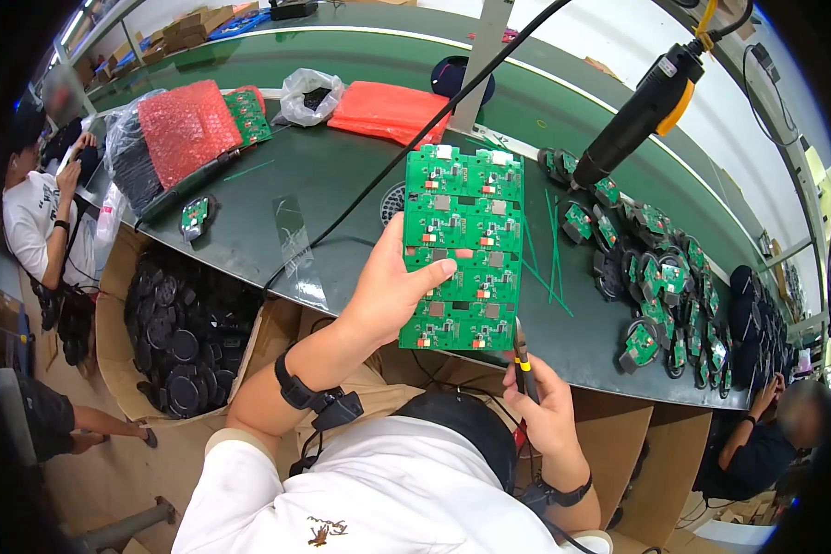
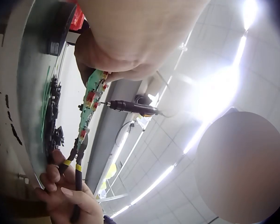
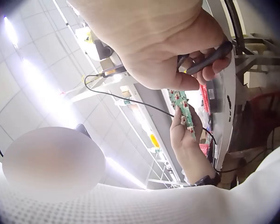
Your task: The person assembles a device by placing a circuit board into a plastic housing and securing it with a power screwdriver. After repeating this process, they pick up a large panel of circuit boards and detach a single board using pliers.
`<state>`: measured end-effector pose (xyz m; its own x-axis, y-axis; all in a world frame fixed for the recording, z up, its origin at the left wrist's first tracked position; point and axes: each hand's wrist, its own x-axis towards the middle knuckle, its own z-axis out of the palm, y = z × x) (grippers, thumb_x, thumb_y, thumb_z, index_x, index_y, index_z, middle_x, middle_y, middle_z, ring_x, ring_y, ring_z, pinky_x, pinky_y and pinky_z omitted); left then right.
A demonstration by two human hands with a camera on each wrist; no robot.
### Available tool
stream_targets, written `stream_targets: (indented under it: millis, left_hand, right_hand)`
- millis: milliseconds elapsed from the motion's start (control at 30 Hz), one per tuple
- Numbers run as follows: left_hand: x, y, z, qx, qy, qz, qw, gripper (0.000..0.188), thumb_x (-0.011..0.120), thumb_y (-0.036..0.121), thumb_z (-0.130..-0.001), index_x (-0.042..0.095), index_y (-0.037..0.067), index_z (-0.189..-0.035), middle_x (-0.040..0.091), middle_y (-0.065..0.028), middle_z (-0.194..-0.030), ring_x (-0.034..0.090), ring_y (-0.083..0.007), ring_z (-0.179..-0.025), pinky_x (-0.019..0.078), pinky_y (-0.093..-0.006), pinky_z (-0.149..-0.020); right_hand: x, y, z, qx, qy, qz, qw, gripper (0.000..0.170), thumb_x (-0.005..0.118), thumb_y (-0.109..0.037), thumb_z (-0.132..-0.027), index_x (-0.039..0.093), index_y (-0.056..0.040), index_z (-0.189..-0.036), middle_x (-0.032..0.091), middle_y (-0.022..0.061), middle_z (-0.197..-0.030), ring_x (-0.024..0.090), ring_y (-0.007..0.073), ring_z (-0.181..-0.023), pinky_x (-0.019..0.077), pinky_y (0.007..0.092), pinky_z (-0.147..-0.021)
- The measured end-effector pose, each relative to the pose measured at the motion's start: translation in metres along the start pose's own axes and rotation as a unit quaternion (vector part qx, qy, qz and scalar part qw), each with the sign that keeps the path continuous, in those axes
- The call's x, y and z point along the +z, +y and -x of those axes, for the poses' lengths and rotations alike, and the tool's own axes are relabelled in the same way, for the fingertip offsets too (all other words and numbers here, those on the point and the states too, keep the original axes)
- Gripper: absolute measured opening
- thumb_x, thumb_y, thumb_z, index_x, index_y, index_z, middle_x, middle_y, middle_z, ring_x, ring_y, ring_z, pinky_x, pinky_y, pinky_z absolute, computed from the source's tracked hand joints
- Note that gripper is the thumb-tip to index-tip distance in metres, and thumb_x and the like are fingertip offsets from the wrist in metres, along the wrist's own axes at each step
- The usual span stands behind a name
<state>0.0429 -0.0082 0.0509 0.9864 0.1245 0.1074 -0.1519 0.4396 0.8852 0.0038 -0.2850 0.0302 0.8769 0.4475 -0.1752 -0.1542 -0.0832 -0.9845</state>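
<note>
My left hand (image 1: 388,286) grips a green circuit board panel (image 1: 462,231) by its left edge, thumb across the front face. The panel is held up over the bench and carries rows of repeated small boards. In my right hand (image 1: 547,406) is a pair of pliers-like cutters (image 1: 523,365) with black and yellow handles. Their jaws meet the panel's lower right edge in the head view. From the left wrist, the two handles (image 2: 79,172) stand apart, with the right hand's fingers curled round them. The right wrist view shows a dark handle (image 3: 210,58) in that hand.
A black electric screwdriver (image 1: 637,111) hangs at the upper right. Below it lies a pile of round black parts with green boards (image 1: 665,277). Thin green strips (image 1: 554,249) lie beside the panel. Red bubble wrap (image 1: 194,129) and a carton of black parts (image 1: 180,332) are left.
</note>
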Motion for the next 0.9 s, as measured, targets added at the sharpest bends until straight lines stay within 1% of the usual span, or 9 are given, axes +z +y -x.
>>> stream_targets:
  millis: [233,300,367,433,533,633,667,733,900]
  left_hand:
    - [-0.002,-0.004,0.000,-0.010,0.000,-0.044,0.999,0.058,0.066,-0.001,-0.100,0.038,0.004,-0.150,0.062,-0.0130,-0.134,0.064,-0.0206,-0.121,0.0570,-0.0397,-0.101]
    - [-0.004,-0.013,-0.001,0.083,0.012,-0.126,0.988,0.052,0.064,0.006,-0.104,0.038,0.003,-0.149,0.060,-0.0115,-0.136,0.063,-0.0183,-0.120,0.0559,-0.0382,-0.102]
    - [0.000,-0.008,0.002,0.057,0.008,-0.081,0.995,0.050,0.062,0.009,-0.106,0.038,0.003,-0.149,0.060,-0.0110,-0.136,0.062,-0.0178,-0.120,0.0549,-0.0380,-0.103]
    - [0.000,-0.007,0.002,0.031,0.006,-0.037,0.999,0.048,0.061,0.012,-0.107,0.039,0.003,-0.149,0.060,-0.0104,-0.137,0.061,-0.0172,-0.120,0.0540,-0.0377,-0.104]
    - [-0.001,-0.014,0.000,0.004,-0.005,0.021,1.000,0.047,0.060,0.013,-0.108,0.040,0.003,-0.149,0.060,-0.0098,-0.136,0.061,-0.0173,-0.121,0.0540,-0.0360,-0.102]
    - [-0.002,-0.018,0.000,-0.031,0.017,0.065,0.997,0.046,0.060,0.014,-0.108,0.041,0.004,-0.148,0.060,-0.0092,-0.136,0.062,-0.0171,-0.121,0.0541,-0.0358,-0.102]
    - [-0.005,-0.017,-0.001,-0.018,0.018,0.052,0.998,0.046,0.060,0.011,-0.108,0.040,0.003,-0.148,0.060,-0.0105,-0.137,0.061,-0.0179,-0.123,0.0539,-0.0370,-0.103]
    - [-0.009,-0.014,-0.002,-0.005,0.021,0.039,0.999,0.046,0.060,0.009,-0.107,0.038,0.003,-0.148,0.060,-0.0117,-0.138,0.061,-0.0187,-0.125,0.0537,-0.0383,-0.105]
    - [-0.010,-0.020,0.004,0.040,-0.014,-0.025,0.999,0.049,0.063,0.011,-0.106,0.041,0.003,-0.148,0.060,-0.0089,-0.135,0.058,-0.0157,-0.124,0.0487,-0.0363,-0.107]
  right_hand:
    - [0.002,-0.001,0.002,0.005,0.016,0.017,1.000,0.045,0.068,0.004,-0.096,0.059,0.0037,-0.140,0.058,-0.0015,-0.095,0.054,0.0066,-0.087,0.0459,0.0240,-0.078]
    - [0.003,0.001,0.003,0.004,0.009,0.005,1.000,0.044,0.068,0.003,-0.096,0.060,0.0041,-0.139,0.057,-0.0012,-0.094,0.052,0.0065,-0.084,0.0448,0.0245,-0.075]
    - [0.002,0.004,0.003,0.003,0.001,-0.007,1.000,0.043,0.069,0.003,-0.096,0.060,0.0044,-0.138,0.056,-0.0010,-0.092,0.050,0.0065,-0.082,0.0438,0.0251,-0.072]
    - [0.001,0.007,0.003,0.039,-0.088,-0.242,0.965,0.043,0.069,0.001,-0.097,0.059,0.0049,-0.138,0.056,0.0004,-0.092,0.047,0.0074,-0.078,0.0418,0.0273,-0.067]
    - [0.006,0.007,0.003,0.045,-0.148,-0.365,0.918,0.043,0.069,-0.001,-0.097,0.058,0.0054,-0.138,0.056,0.0018,-0.092,0.043,0.0081,-0.076,0.0400,0.0291,-0.065]
    - [0.010,0.002,0.000,0.053,-0.159,-0.379,0.910,0.042,0.070,-0.005,-0.098,0.058,0.0049,-0.138,0.058,0.0025,-0.096,0.049,0.0095,-0.078,0.0434,0.0289,-0.068]
    - [0.009,0.001,-0.002,0.053,-0.159,-0.379,0.910,0.042,0.070,-0.005,-0.098,0.058,0.0049,-0.138,0.058,0.0025,-0.096,0.049,0.0095,-0.078,0.0434,0.0289,-0.068]
    - [0.007,0.002,-0.005,-0.004,-0.070,-0.154,0.986,0.039,0.071,-0.008,-0.099,0.060,0.0035,-0.135,0.060,0.0016,-0.099,0.054,0.0096,-0.083,0.0458,0.0271,-0.073]
    - [0.005,-0.001,-0.014,0.002,-0.015,-0.064,0.998,0.042,0.071,-0.003,-0.098,0.059,0.0024,-0.138,0.062,-0.0011,-0.105,0.056,0.0072,-0.094,0.0465,0.0243,-0.083]
